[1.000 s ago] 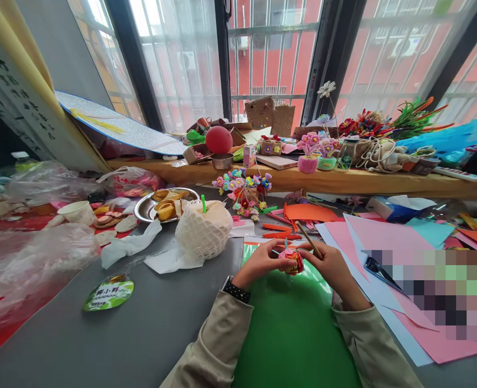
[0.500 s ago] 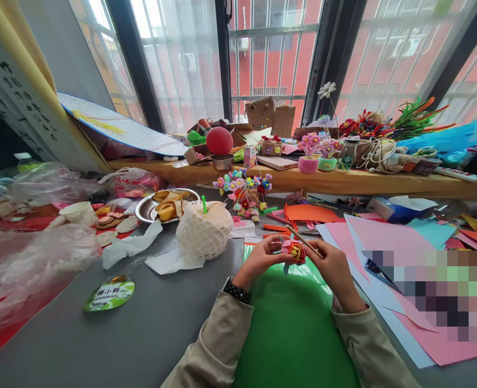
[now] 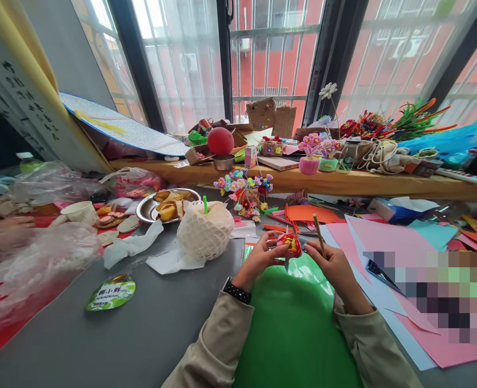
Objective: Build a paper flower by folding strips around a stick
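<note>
A small red, pink and gold paper flower (image 3: 290,244) is pinched between the fingers of my left hand (image 3: 260,257). My right hand (image 3: 337,267) grips a thin wooden stick (image 3: 319,235), whose tip points up. The right thumb and fingertips come close to the flower's right side; whether they touch it I cannot tell. Both hands are above a glossy green sheet (image 3: 295,328) on the grey table (image 3: 161,334).
Pink and pale paper sheets (image 3: 387,237) lie to the right, near a phone (image 3: 384,275). A net-wrapped coconut (image 3: 206,231) with a green straw stands left, before a metal bowl (image 3: 143,210) of peels. At far left, another person's hand (image 3: 7,229) is near plastic bags.
The wooden stick has swung from slanting against the flower to nearly upright, away from it. My right hand has shifted slightly right. Another person's hand has appeared at far left.
</note>
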Demonstrator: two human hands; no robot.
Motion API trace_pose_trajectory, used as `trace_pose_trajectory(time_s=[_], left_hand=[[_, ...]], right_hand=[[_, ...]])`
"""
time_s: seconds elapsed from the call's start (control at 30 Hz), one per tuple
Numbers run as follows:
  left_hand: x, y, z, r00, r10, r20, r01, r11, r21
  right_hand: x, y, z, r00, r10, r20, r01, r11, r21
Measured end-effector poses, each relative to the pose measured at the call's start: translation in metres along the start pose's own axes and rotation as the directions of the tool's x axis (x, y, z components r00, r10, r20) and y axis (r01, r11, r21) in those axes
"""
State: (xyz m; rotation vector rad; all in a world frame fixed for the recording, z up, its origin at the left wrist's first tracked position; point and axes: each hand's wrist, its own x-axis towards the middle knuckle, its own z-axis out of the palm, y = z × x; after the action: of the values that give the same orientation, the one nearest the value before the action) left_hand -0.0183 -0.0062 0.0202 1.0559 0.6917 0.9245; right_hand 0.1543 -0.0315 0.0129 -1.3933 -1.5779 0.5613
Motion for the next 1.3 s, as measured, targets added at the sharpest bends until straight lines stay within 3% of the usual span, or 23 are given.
trace_pose_trajectory(time_s=[0.17,0.33,0.47,0.57,0.73,0.87,0.97,1.2,1.3], left_hand=[[0.001,-0.003,-0.003,1.0,0.006,-0.023,-0.005,0.999,0.035],[-0.002,0.001,0.0,0.998,-0.064,-0.01,0.062,0.988,-0.143],[-0.003,0.007,0.0,0.991,-0.127,-0.05,0.108,0.955,-0.277],[-0.002,0.007,-0.002,0.987,-0.16,-0.005,0.149,0.933,-0.329],[0.001,0.003,-0.004,0.968,-0.233,0.093,0.251,0.905,-0.344],[0.003,0.0,-0.006,0.955,-0.267,0.128,0.295,0.884,-0.363],[0.003,-0.001,-0.007,0.95,-0.28,0.135,0.311,0.877,-0.366],[0.005,-0.004,-0.009,0.947,-0.293,0.131,0.321,0.857,-0.404],[0.005,-0.003,-0.009,0.946,-0.3,0.124,0.324,0.85,-0.415]], right_hand=[[-0.001,-0.003,0.002,0.985,-0.144,0.091,0.15,0.986,-0.07],[-0.002,-0.007,0.003,0.975,-0.205,0.082,0.209,0.977,-0.036],[-0.003,-0.013,0.002,0.98,-0.178,0.086,0.179,0.984,-0.006],[-0.005,-0.016,0.001,0.984,-0.15,0.094,0.151,0.989,-0.004],[-0.006,-0.016,0.002,0.989,-0.123,0.076,0.121,0.992,0.034],[-0.006,-0.017,0.002,0.965,-0.247,0.084,0.241,0.968,0.07],[-0.006,-0.018,0.003,0.945,-0.314,0.095,0.307,0.948,0.079],[-0.008,-0.02,0.005,0.948,-0.317,0.027,0.317,0.949,0.002],[-0.01,-0.019,0.006,0.923,-0.386,-0.011,0.386,0.923,0.0]])
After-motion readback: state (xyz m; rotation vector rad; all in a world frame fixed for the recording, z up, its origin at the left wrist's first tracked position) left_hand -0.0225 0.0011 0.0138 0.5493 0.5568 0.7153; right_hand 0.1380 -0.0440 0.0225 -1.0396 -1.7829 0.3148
